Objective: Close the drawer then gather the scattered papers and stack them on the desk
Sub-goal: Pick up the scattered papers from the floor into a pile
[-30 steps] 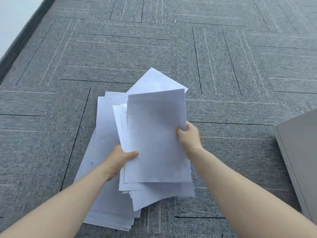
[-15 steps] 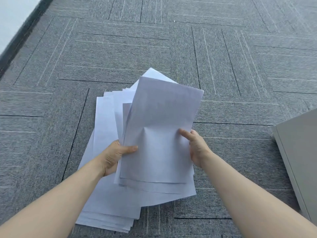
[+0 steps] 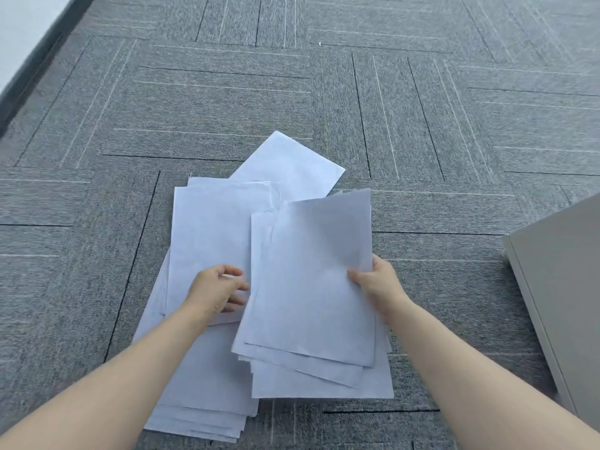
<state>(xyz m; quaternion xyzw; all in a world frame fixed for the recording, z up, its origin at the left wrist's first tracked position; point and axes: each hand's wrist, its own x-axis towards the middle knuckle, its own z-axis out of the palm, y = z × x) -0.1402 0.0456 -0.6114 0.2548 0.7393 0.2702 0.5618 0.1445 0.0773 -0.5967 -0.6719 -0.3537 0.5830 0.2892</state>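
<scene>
The papers (image 3: 211, 241) are plain white sheets, blank on the sides that show, lying in a loose, fanned pile on the grey carpet (image 3: 194, 92). Their edges are out of line, one sheet pokes out at an angle at the far end, and several corners splay at the near left. The right hand (image 3: 378, 284) pinches the right edge of a small uneven bundle (image 3: 311, 280), thumb on top and fingers underneath, holding it tilted above the pile. The left hand (image 3: 216, 289) hovers over the pile just beside the bundle's left edge, fingers loosely curled and parted, gripping nothing. A grey cabinet (image 3: 565, 287) stands at the right.
</scene>
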